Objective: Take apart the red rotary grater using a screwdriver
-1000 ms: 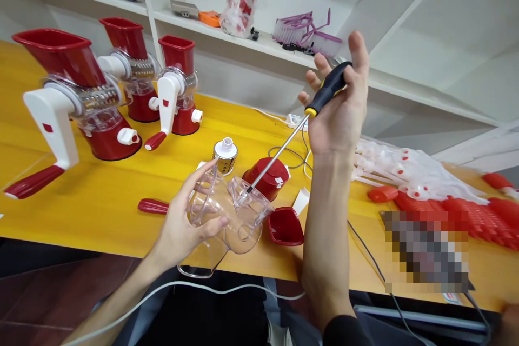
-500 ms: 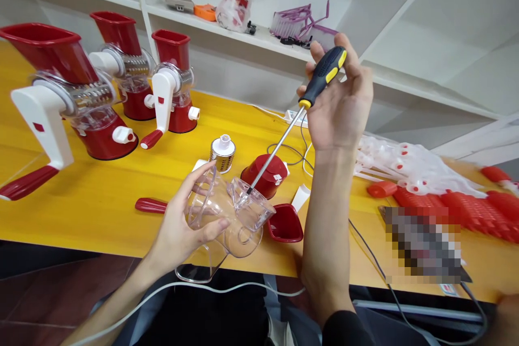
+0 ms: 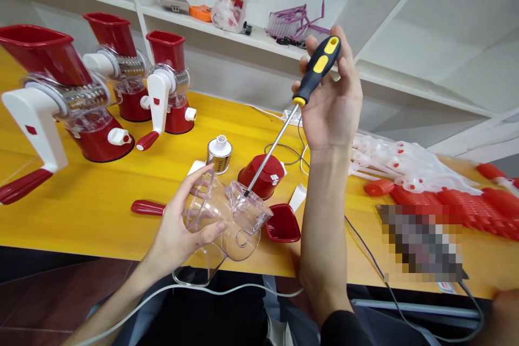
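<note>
Turned since the earlier frame is the screwdriver (image 3: 299, 101): the yellow patches on its black handle now face the camera, and the view has drifted slightly. Near the far edge of the table (image 3: 93, 232), at left, stand 3 graters (image 3: 97, 138); the nearest is cut by the picture's border. Over the near edge, left hand (image 3: 182, 227) clamps the clear body (image 3: 221, 206), tilted; whether it also rests on the edge, I cannot tell. Right hand (image 3: 330, 116) holds the screwdriver loosely, fingers spread round its handle, tip inside the body's neck.

The step in hand seems to be turning something in this neck. Next move calls, I judge, for fresh grip on the handle, with tip seated and body steady.

Beyond the body are the base (image 3: 268, 174), hopper (image 3: 284, 223) and drum (image 3: 219, 159).

Toward the near edge's right, 1 thing (image 3: 424, 243) is pixelated. Left hand partly hides red handle (image 3: 146, 207) and white piece (image 3: 196, 167). Whatever meets the tip, perhaps a screw, is lost in the plastic's reflections.
</note>
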Tool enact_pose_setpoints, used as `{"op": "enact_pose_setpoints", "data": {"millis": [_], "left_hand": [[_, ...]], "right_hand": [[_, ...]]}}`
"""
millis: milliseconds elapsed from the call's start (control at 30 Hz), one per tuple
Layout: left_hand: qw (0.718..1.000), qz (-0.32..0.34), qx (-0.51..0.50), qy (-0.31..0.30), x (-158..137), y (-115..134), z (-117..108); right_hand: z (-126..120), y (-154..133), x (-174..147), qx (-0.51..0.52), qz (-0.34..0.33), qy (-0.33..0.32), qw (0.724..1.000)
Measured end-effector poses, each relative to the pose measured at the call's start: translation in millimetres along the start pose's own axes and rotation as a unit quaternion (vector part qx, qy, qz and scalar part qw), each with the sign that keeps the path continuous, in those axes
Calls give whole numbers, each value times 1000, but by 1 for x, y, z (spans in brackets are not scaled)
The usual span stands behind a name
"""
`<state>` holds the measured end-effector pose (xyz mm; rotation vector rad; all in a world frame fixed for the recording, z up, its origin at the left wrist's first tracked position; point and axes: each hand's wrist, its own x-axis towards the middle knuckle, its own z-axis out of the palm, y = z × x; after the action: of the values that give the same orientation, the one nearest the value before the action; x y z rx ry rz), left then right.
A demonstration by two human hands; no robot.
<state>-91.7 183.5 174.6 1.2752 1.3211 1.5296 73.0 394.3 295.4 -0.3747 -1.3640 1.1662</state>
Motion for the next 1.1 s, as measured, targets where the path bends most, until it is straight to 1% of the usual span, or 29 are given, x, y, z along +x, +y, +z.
{"op": "enact_pose_setpoints", "data": {"millis": [67,233,433,533,600,767,833,967,1033,1100], "left_hand": [[1000,1,4,0,-1,-1,-1],[1000,-5,0,-11,-2,-1,1],[1000,11,20,-16,-2,-2,5],[999,16,23,-15,-2,-3,5],[1000,13,21,-13,-2,-2,5],[999,10,27,-14,-3,0,4],[999,11,37,-19,-4,0,4],[998,11,50,-30,-6,-1,5],[998,13,49,-29,-6,-1,5],[998,14,50,-26,-6,-2,5]], "right_hand": [[0,0,0,-11,-5,3,1000],[2,1,0,2,-8,39,999],[5,-3,-1,-21,-4,78,997],[7,-4,-2,-33,2,79,996],[8,-5,-3,-19,0,72,997],[12,-5,-6,45,2,0,999],[16,-5,-7,49,2,10,999],[20,1,-5,6,3,76,997],[20,4,-5,9,12,78,997],[18,3,-6,44,22,55,997]]}}
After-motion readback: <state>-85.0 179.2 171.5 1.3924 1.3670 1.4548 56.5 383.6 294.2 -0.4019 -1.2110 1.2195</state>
